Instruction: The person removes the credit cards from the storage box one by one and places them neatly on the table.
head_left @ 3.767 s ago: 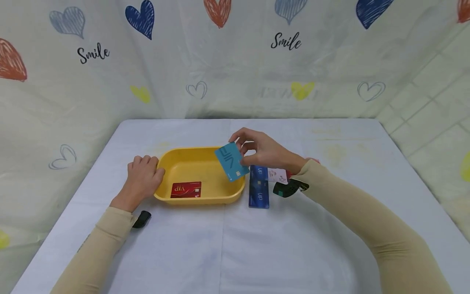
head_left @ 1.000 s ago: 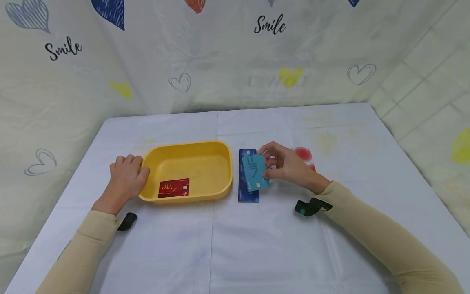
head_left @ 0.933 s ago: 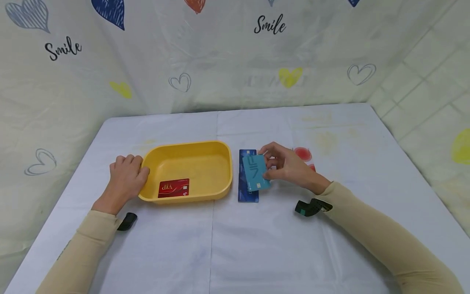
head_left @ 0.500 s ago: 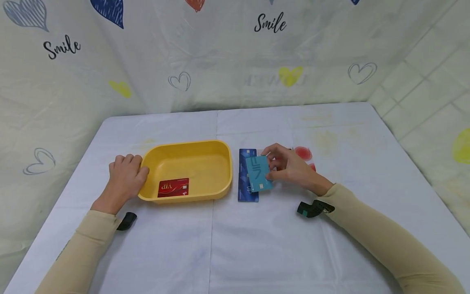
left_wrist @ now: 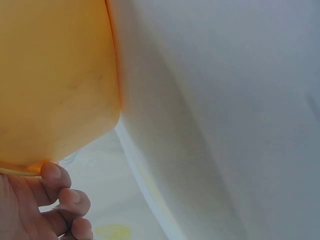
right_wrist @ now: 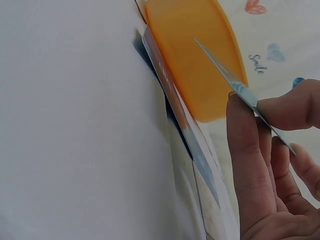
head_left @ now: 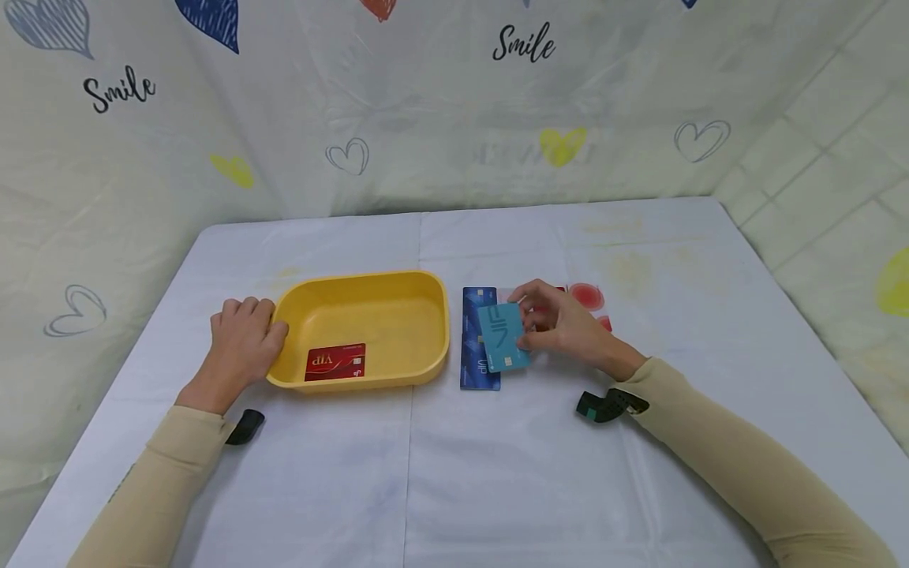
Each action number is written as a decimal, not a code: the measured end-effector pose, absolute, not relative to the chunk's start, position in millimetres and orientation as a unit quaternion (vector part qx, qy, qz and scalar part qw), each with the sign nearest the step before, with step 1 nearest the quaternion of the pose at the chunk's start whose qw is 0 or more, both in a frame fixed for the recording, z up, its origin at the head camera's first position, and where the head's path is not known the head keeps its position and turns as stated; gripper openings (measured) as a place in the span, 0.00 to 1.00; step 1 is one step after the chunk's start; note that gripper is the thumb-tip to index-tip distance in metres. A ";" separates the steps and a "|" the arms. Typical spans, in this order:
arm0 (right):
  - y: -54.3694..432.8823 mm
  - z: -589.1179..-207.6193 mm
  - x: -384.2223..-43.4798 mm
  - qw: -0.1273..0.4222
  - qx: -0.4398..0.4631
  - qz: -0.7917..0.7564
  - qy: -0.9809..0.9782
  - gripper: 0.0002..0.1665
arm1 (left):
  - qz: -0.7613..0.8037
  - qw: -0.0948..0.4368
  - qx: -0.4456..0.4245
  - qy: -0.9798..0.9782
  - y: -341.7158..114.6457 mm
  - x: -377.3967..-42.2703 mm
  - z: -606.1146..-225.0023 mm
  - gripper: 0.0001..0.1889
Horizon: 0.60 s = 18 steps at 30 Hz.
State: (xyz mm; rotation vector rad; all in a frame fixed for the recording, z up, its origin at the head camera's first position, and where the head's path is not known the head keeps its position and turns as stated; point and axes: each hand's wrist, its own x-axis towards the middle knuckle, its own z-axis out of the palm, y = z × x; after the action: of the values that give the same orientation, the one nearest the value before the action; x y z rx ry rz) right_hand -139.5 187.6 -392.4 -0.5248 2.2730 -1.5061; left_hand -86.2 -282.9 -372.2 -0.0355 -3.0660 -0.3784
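My left hand [head_left: 245,343] grips the left rim of a yellow plastic tray [head_left: 426,371]. The left wrist view has its curled fingers [left_wrist: 70,200] at the tray's edge. Inside the tray, at the front left, lies a red VIP card [head_left: 335,362]. My right hand [head_left: 568,327] pinches a light blue VIP card [head_left: 503,338] between thumb and fingers. This card is tilted and held above dark blue cards [head_left: 477,379], partly covering them; the right wrist view shows it edge-on [right_wrist: 245,95], apart from the tabletop.
Right of the dark blue cards, red-and-white cards [head_left: 586,297] are partly hidden behind my right hand. A white cloth covers the table [head_left: 440,473]. A curtain printed with hearts [head_left: 426,118] hangs behind its back edge. Each wrist wears a black device [head_left: 602,405].
The light blue card has gone from over the tray's right end to over the dark blue cards, then drifted slightly right. My left hand stays on the rim. The head view has shifted.
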 end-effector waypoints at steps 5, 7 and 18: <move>191.7 -395.4 -139.6 0.181 -0.182 -0.535 0.805 0.33 | -0.123 0.029 -0.012 -0.992 -282.8 -86.3 -372.0 0.20; 193.6 -395.3 -138.9 0.180 -0.182 -0.535 0.805 0.33 | -0.122 0.029 -0.012 -0.992 -282.7 -86.5 -371.7 0.20; 201.5 -398.0 -136.5 0.191 -0.176 -0.544 0.798 0.33 | -0.120 0.022 -0.008 -0.992 -281.7 -86.3 -370.5 0.20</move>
State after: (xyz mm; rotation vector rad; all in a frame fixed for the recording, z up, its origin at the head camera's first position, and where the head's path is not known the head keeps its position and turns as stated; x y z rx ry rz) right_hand -136.5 201.5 -398.0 -0.4948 2.2407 -1.5277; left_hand -86.3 -281.7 -370.5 -0.0236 -3.0746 -0.3722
